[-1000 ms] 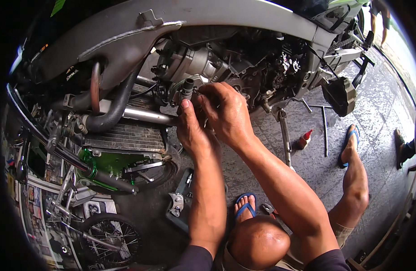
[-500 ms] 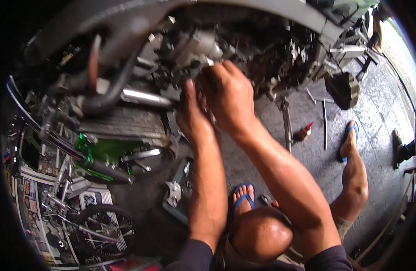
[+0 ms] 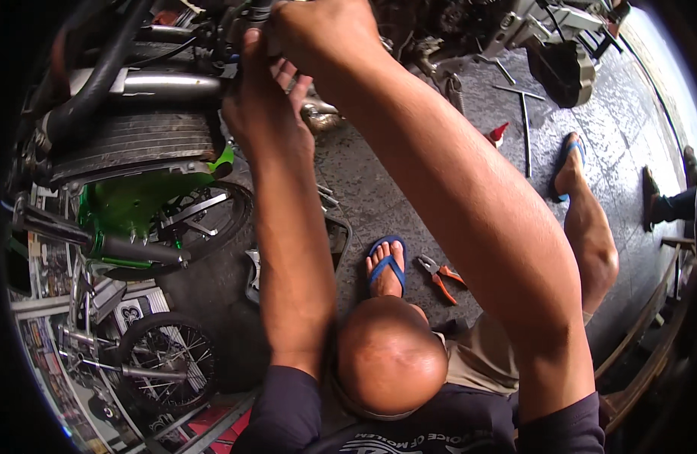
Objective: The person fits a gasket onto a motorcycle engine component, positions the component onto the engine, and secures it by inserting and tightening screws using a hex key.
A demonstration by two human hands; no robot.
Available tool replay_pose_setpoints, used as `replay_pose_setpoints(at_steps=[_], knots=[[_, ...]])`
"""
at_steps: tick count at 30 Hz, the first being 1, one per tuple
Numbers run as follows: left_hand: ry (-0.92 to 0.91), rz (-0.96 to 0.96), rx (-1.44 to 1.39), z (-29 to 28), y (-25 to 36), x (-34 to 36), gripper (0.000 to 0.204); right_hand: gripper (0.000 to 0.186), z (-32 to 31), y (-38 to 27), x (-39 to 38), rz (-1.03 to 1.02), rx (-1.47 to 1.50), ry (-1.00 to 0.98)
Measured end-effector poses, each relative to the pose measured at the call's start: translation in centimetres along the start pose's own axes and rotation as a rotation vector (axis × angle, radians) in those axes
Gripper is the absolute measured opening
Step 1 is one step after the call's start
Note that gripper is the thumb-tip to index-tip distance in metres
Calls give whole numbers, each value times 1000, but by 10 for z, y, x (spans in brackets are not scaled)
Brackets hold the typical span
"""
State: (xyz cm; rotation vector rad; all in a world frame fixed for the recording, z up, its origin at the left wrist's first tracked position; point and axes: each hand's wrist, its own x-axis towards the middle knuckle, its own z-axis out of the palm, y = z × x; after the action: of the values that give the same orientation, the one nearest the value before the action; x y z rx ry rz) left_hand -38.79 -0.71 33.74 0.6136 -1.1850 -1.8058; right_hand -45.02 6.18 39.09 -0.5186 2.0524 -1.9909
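At the top of the view both my hands are raised to the motorcycle's underside. My left hand has its thumb up against a dark, ribbed round part, with its other fingers curled to the right of it. Just above and to the right, my right hand is closed beside that same part. Its fingertips are hidden, and what lies between my two hands cannot be made out. A silver metal tube runs in from the left toward my left wrist, above a finned radiator.
Orange-handled pliers lie by my sandalled foot. Farther right are a T-handle wrench, a red-capped bottle and a dark hanging cover. A green fender and a spoked wheel are at left. Another person's foot stands far right.
The view has shifted, so my hands and the motorcycle sit higher and farther left. My hands stay close together at the machine. The pliers on the floor now show fully.
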Motion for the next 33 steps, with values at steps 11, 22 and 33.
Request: replay_pose_setpoints(at_steps=[11,22,33], knots=[[-81,22,143,-34,-14,-52,25,19,-1,-3,-6,309,510,-166],[-862,-443,-363,-141,122,-206,17,10,27,-11,-7,291,348,-50],[-990,-408,-416,-154,129,-216,30,16,-30,54,96,212,470,-461]])
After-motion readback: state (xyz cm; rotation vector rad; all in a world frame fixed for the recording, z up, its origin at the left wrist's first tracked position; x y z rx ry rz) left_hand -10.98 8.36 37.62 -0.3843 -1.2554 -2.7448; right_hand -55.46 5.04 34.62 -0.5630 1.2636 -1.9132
